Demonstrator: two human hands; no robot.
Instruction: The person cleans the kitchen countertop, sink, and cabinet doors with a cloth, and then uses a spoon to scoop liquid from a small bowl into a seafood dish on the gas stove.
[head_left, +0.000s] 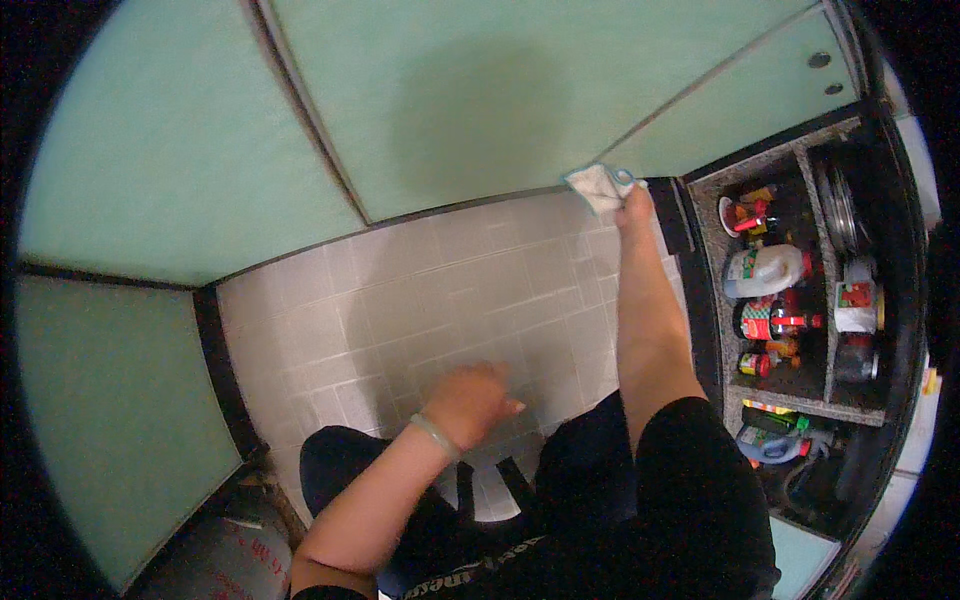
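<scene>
My right hand (635, 204) is closed on a white cloth with a blue edge (598, 187). The cloth lies against the bottom edge of a pale green cabinet panel (480, 97), where the panel meets the tiled floor. My left hand (472, 405), with a pale bangle (435, 435) on its wrist, hangs over the floor in front of my knees. It is slightly blurred, its fingers look curled, and no object shows in it.
Grey floor tiles (465, 292) lie between me and the panels. At the right, an open cabinet shelf (825, 416) holds a white jug (765, 270), several bottles, jars and metal dishes (844, 210). A grey rounded object (217, 559) stands at the lower left.
</scene>
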